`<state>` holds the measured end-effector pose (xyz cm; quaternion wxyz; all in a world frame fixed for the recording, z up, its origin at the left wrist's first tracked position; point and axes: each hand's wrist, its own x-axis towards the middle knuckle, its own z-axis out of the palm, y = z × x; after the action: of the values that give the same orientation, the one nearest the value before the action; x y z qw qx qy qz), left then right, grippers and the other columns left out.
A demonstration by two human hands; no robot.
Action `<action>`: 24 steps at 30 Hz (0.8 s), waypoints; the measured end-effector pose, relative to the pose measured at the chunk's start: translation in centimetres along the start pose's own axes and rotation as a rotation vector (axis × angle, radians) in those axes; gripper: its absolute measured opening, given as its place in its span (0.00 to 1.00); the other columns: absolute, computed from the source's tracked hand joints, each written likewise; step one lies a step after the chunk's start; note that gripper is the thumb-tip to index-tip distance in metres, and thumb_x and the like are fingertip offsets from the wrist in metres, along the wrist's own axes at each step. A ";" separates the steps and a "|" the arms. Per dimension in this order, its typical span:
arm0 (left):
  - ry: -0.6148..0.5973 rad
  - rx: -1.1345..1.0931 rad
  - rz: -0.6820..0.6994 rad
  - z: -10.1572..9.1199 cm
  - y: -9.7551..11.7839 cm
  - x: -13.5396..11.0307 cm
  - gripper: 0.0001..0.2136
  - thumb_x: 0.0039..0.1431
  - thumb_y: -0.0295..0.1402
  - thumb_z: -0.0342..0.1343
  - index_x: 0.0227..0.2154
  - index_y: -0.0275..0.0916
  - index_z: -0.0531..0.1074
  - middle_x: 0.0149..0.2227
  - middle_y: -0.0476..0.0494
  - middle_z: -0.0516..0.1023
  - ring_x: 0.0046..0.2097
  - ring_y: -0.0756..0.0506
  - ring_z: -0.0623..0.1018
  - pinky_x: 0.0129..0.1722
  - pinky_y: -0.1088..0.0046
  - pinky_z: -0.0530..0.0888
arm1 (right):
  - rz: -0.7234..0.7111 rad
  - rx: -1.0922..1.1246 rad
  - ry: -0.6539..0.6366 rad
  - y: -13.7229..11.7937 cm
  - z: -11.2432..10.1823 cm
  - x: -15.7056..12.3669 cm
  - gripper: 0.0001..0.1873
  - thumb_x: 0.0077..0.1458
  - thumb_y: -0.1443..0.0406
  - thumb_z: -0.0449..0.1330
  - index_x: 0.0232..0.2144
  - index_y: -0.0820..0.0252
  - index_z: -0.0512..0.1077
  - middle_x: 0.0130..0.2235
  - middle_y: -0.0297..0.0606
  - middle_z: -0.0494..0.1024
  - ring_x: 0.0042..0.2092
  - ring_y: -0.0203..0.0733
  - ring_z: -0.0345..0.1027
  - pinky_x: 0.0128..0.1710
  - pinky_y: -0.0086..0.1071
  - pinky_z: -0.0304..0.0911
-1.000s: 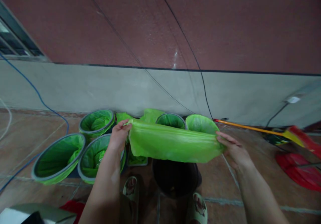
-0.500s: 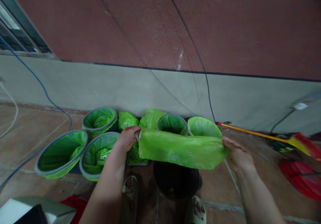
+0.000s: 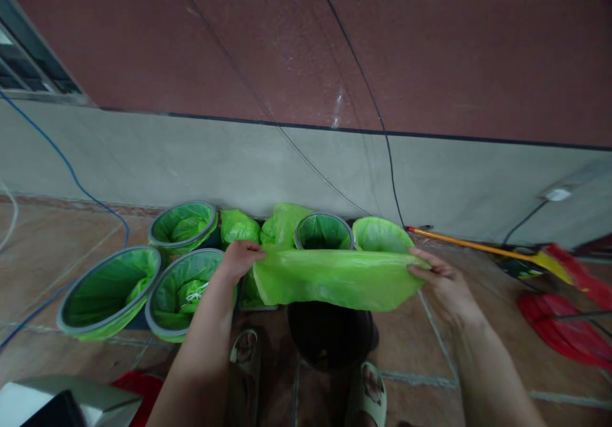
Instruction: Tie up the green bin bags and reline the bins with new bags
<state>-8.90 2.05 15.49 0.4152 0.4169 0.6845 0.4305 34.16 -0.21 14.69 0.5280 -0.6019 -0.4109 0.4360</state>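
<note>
A green plastic garbage bag (image 3: 335, 278) is stretched sideways between my two hands. My left hand (image 3: 242, 259) pinches its left upper corner, and my right hand (image 3: 440, 280) grips the right upper corner between thumb and fingers. Below the bag stands a dark bin (image 3: 329, 341) without a liner, its far rim hidden behind the plastic. Just beyond the bag are a green-lined bin (image 3: 325, 223) with a grey rim and another bin (image 3: 382, 232) covered in green plastic.
Several green-lined bins (image 3: 109, 287) stand at the left, with green bags (image 3: 239, 225) by the wall. A broom with an orange handle (image 3: 473, 243) and a red dustpan (image 3: 564, 328) lie right. A blue cable (image 3: 71, 172) runs left. My slippers (image 3: 373, 392) flank the dark bin.
The bag's upper edge is now pulled straighter between my hands, and my right thumb now shows on its near side. The whole view has shifted slightly.
</note>
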 end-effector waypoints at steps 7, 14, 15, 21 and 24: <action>0.227 0.130 0.189 -1.6 -0.5 1.0 0.09 0.37 0.37 0.66 0.21 0.38 0.76 0.22 0.50 0.74 0.28 0.47 0.71 0.33 0.73 0.65 | -0.050 -0.501 -0.196 2.1 0.0 0.2 0.25 0.36 0.65 0.67 0.42 0.59 0.79 0.33 0.36 0.83 0.35 0.45 0.75 0.40 0.39 0.69; 0.262 -0.232 0.282 -0.8 0.8 0.5 0.12 0.38 0.32 0.62 0.30 0.38 0.79 0.42 0.43 0.80 0.47 0.42 0.76 0.47 0.71 0.69 | -0.174 -0.797 -0.244 3.1 -0.5 0.9 0.18 0.46 0.64 0.60 0.42 0.57 0.80 0.39 0.38 0.83 0.42 0.48 0.76 0.47 0.41 0.67; 0.266 -0.236 0.300 -0.7 0.8 0.5 0.11 0.40 0.31 0.61 0.30 0.38 0.80 0.43 0.43 0.81 0.48 0.42 0.76 0.49 0.70 0.69 | -0.184 -0.813 -0.257 3.0 -0.5 0.9 0.18 0.47 0.64 0.60 0.42 0.57 0.80 0.40 0.38 0.83 0.42 0.48 0.76 0.47 0.40 0.67; 0.069 -0.223 0.291 -0.6 1.6 -0.4 0.12 0.43 0.34 0.60 0.32 0.37 0.81 0.38 0.43 0.83 0.41 0.43 0.78 0.46 0.67 0.71 | -0.123 -1.059 -0.147 2.3 -0.9 1.0 0.16 0.53 0.64 0.57 0.41 0.59 0.81 0.39 0.43 0.83 0.43 0.49 0.76 0.43 0.35 0.68; -0.090 -0.191 0.252 -0.6 2.0 -1.2 0.13 0.43 0.35 0.62 0.33 0.36 0.81 0.32 0.45 0.82 0.34 0.46 0.77 0.39 0.69 0.73 | -0.072 -1.179 -0.003 2.1 -1.2 1.2 0.18 0.54 0.63 0.55 0.43 0.61 0.80 0.39 0.47 0.83 0.43 0.52 0.77 0.40 0.35 0.68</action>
<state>-8.69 1.34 17.74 0.4258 0.4768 0.5634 0.5233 35.73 0.41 12.55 0.1185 -0.7788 -0.6049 0.1166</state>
